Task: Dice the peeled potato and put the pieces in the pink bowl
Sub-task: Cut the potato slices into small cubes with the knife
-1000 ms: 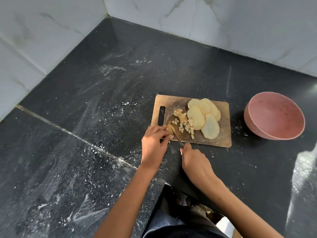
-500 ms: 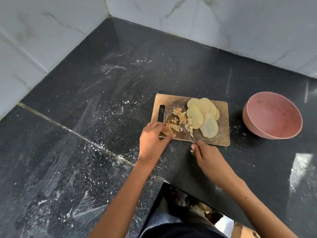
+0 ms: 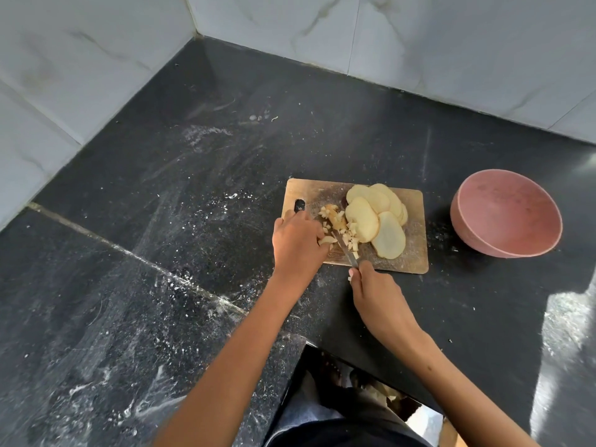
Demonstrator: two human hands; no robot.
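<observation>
1. Your left hand (image 3: 298,241) rests on the near left part of the wooden cutting board (image 3: 416,253), fingers curled over a potato piece (image 3: 326,240).
2. Your right hand (image 3: 375,295) grips the knife (image 3: 345,250) at the board's near edge; the blade angles away toward the small heap of diced potato (image 3: 342,224).
3. Overlapping potato slices (image 3: 377,217) lie on the board's right half, touching the diced pile.
4. The pink bowl (image 3: 506,214) sits on the dark counter (image 3: 193,188) to the right of the board, apart from it, tilted toward you.
5. White tiled walls (image 3: 419,43) meet at the far corner.
</observation>
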